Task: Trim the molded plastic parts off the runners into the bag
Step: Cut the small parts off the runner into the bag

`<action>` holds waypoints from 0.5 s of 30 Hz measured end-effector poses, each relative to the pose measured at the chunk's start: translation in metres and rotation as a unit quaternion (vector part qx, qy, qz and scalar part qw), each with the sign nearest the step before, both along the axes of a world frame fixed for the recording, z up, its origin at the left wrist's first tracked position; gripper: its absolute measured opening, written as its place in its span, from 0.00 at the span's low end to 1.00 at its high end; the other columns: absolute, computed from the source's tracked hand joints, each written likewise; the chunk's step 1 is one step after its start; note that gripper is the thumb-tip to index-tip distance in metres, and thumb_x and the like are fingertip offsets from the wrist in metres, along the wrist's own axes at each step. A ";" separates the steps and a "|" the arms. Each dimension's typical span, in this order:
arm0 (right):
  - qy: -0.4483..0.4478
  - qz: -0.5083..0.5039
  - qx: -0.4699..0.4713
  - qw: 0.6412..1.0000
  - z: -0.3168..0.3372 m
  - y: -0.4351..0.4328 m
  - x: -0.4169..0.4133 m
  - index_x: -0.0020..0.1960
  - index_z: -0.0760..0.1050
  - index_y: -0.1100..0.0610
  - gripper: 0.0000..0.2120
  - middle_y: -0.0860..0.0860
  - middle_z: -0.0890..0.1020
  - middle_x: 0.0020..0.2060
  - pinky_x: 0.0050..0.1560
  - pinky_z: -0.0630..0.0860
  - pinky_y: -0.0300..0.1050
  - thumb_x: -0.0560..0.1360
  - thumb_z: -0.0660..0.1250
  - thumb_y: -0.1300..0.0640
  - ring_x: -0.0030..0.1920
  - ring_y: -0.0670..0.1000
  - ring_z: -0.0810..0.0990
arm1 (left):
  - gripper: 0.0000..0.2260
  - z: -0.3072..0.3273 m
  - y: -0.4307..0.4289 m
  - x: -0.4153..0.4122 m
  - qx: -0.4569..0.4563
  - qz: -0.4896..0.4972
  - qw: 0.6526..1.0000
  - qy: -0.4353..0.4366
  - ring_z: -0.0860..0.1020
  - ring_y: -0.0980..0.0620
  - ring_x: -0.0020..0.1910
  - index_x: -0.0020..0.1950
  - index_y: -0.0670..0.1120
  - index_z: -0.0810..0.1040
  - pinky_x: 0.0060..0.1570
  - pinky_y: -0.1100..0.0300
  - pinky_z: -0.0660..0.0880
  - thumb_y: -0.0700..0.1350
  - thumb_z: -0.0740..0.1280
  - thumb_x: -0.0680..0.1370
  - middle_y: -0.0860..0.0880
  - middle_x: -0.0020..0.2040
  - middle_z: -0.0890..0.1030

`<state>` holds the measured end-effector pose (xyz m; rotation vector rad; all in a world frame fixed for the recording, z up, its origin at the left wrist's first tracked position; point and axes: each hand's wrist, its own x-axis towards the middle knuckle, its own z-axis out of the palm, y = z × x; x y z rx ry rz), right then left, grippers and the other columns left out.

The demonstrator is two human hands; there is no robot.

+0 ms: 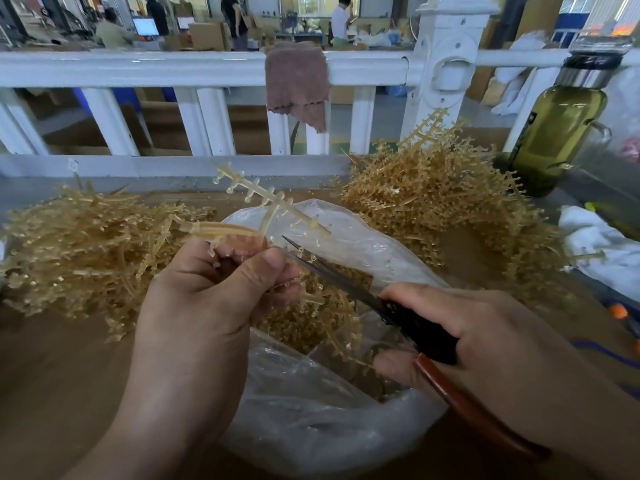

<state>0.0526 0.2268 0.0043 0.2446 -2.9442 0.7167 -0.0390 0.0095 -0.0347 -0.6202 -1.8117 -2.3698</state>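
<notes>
A brown table [52,375] stands by a white fence rail [138,69]. On it a big clear plastic bag [311,420] lies open between two piles of tan plastic runners, the left pile [79,251] and the right pile [433,199]. The left hand [207,299] grips a tan branched runner [273,206] over the bag. The right hand [467,327] grips black-and-red scissors [346,289], with the blades just beside that runner. Its fingers hide part of the handles. The tiny tan parts [311,317] in the bag blur together.

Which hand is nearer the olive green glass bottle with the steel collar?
Right. The right hand, gripping the black-handled scissors, is below-left of the olive green glass bottle; the left hand, holding a translucent tan plastic runner, is farther left, beyond the clear plastic bag.
</notes>
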 end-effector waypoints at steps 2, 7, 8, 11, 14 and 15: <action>0.003 0.000 0.001 1.000 0.000 0.000 0.000 0.59 0.72 0.40 0.28 0.38 0.81 0.46 0.52 0.71 0.36 0.66 0.59 0.25 0.47 0.40 0.78 | 0.02 -0.002 0.000 0.001 -0.001 0.012 1.000 0.001 0.85 0.53 0.39 0.39 0.56 0.85 0.40 0.60 0.80 0.51 0.73 0.71 0.51 0.37 0.85; 0.015 -0.003 0.016 1.000 -0.001 0.001 0.001 0.58 0.71 0.39 0.26 0.39 0.82 0.44 0.49 0.72 0.39 0.66 0.59 0.26 0.45 0.41 0.79 | 0.04 0.000 0.004 0.004 -0.007 0.036 0.999 0.000 0.85 0.52 0.37 0.36 0.56 0.84 0.38 0.59 0.80 0.54 0.75 0.68 0.49 0.35 0.84; 0.020 -0.003 0.016 1.000 -0.002 0.001 0.002 0.58 0.71 0.39 0.26 0.39 0.82 0.44 0.49 0.72 0.38 0.67 0.60 0.26 0.45 0.41 0.79 | 0.04 0.001 0.004 0.004 -0.010 0.037 0.999 0.001 0.84 0.52 0.37 0.35 0.56 0.84 0.38 0.59 0.80 0.54 0.75 0.68 0.49 0.35 0.84; 0.032 0.000 0.019 0.999 -0.002 0.001 0.001 0.57 0.72 0.41 0.25 0.40 0.82 0.43 0.50 0.71 0.35 0.68 0.61 0.27 0.45 0.40 0.78 | 0.05 0.001 0.005 0.004 -0.023 0.050 0.998 0.004 0.84 0.51 0.37 0.35 0.56 0.84 0.38 0.57 0.80 0.55 0.74 0.68 0.49 0.35 0.84; 0.033 0.001 0.016 0.999 -0.002 0.001 0.001 0.57 0.73 0.41 0.25 0.40 0.82 0.43 0.50 0.71 0.35 0.68 0.60 0.27 0.45 0.40 0.78 | 0.05 0.002 0.005 0.005 -0.029 0.056 0.998 0.007 0.84 0.50 0.37 0.36 0.56 0.84 0.39 0.56 0.80 0.55 0.74 0.69 0.49 0.35 0.84; 0.032 0.002 0.015 0.999 -0.001 0.002 0.001 0.57 0.73 0.40 0.25 0.39 0.82 0.42 0.50 0.71 0.35 0.68 0.60 0.27 0.45 0.40 0.78 | 0.04 0.002 0.005 0.005 -0.028 0.056 0.998 0.007 0.84 0.51 0.37 0.36 0.56 0.84 0.39 0.56 0.80 0.55 0.74 0.69 0.49 0.35 0.84</action>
